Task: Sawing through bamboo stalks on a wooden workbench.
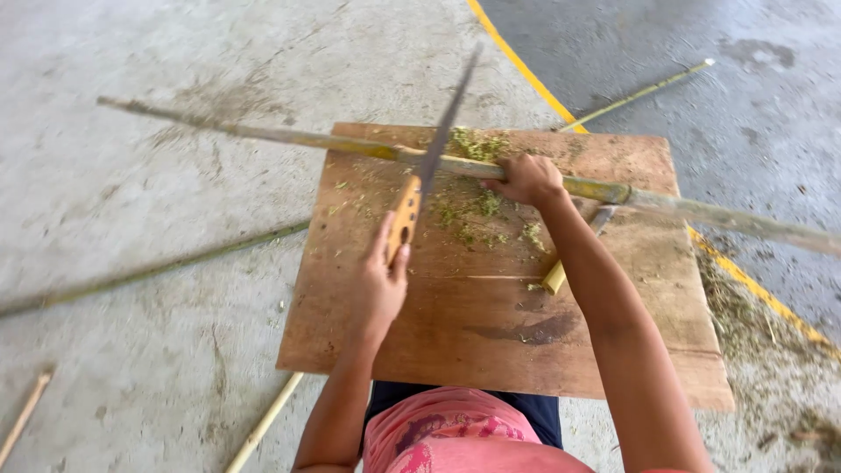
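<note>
A long bamboo pole (263, 134), green-yellow with grey weathered stretches and visible nodes, lies almost level across the far part of a wooden board (491, 333), running out well beyond the board's left and right edges. It sits slightly slanted, its left end farther away than its right end. A knife (420, 188) with a dark, narrow blade and a pale wooden handle crosses the pole near the far-left part of the board; the blade points away and rests against the pole, the handle coming back over the board
</note>
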